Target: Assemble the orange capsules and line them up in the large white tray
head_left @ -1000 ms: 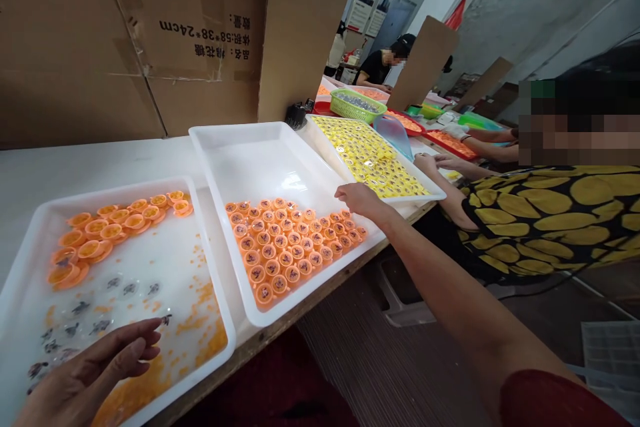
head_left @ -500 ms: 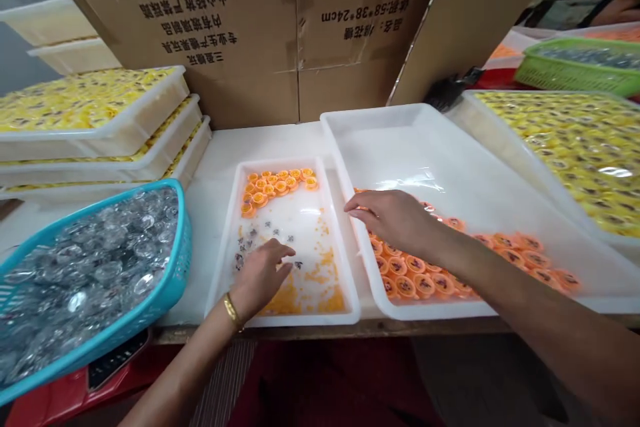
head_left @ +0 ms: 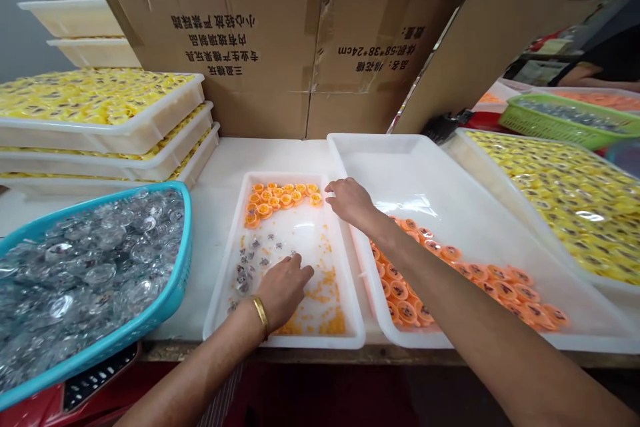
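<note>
Roughly sixteen orange cups (head_left: 274,202) sit bunched along the far left part of the small white tray (head_left: 325,342); overlap prevents an exact count. They stand mostly upright, presumably so the orange granules inside don't spill. About a dozen clear caps (head_left: 243,273) lie scattered on the left, probably spread to be easy to pick up. Loose granules (head_left: 330,320) collect at the near right.

The left hand (head_left: 286,288) hovers palm down over the tray's middle, beside a cap; whether its fingertips grip anything, I cannot tell. The right hand (head_left: 351,200), fingers bent and slightly parted with nothing seen between them, is just right of the rightmost cup.

One large white tray (head_left: 400,153) stands right, its orange capped cups (head_left: 406,312) partly hidden by the forearm. One blue basket (head_left: 186,240) of clear caps stands left, likely for easy reach. Farther left, three yellow-filled trays (head_left: 170,110) are stacked.
</note>
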`<state>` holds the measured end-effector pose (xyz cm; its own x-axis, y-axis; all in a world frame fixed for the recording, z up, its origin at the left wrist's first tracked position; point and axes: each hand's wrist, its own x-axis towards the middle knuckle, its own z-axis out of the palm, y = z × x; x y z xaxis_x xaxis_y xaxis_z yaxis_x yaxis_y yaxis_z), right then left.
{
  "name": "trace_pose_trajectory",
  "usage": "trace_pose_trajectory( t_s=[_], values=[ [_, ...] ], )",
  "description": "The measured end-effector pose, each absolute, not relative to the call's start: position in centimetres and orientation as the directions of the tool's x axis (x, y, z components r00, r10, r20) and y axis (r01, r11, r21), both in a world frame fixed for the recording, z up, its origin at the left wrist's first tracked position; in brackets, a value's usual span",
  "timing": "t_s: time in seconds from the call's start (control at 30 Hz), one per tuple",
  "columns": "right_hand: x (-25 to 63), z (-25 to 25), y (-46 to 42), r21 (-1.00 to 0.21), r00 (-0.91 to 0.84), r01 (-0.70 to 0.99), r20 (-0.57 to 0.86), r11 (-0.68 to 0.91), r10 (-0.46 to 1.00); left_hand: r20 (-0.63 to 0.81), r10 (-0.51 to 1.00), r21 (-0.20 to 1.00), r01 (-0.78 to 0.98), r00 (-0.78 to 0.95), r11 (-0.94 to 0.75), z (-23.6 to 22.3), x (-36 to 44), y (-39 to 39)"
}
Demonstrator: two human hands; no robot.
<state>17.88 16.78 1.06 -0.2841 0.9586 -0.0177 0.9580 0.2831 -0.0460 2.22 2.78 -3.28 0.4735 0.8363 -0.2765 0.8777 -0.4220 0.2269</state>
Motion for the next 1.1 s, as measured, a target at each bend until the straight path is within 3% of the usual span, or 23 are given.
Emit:
trace_pose_trajectory(
  t_s=[0.27, 0.47, 0.63, 0.77, 0.87, 0.97, 1.1],
  values=[
    [15.2, -2.6, 19.6, 0.1, -0.339, 0.938, 0.049, 0.333, 0.939, -0.324, 0.885, 0.265, 0.93, 0.336, -0.256, -4.0, 0.3, 2.0],
    [14.8, -2.9, 18.7, 0.115, -0.406, 0.91, 0.04, 0.399, 0.913, -0.279, 0.909, 0.374, 0.907, 0.31, -0.194, -3.3, -1.0, 1.7],
    [14.4, -3.1, 13.3, 0.037, -0.516, 0.855, -0.027, 0.517, 0.856, -0.268, 0.94, 0.449, 0.89, 0.212, -0.073, -3.0, -2.7, 1.8],
    [14.5, -3.1, 9.8, -0.063, -0.535, 0.845, -0.052, 0.531, 0.844, -0.219, 0.967, 0.318, 0.946, 0.132, -0.057, -2.8, -3.1, 1.1],
    [14.4, -3.1, 9.0, -0.146, -0.542, 0.835, -0.047, 0.531, 0.839, -0.209, 0.956, 0.285, 0.948, 0.207, -0.143, -2.4, -2.2, 0.3],
    [14.2, -3.3, 9.1, -0.19, -0.577, 0.808, -0.059, 0.558, 0.815, -0.322, 0.88, 0.256, 0.927, 0.35, -0.275, -2.1, -0.8, -0.1],
    [14.5, -2.9, 8.6, -0.322, -0.535, 0.809, -0.059, 0.492, 0.843, -0.431, 0.821, 0.14, 0.927, 0.374, -0.348, -2.0, 0.2, 0.1]
  ],
)
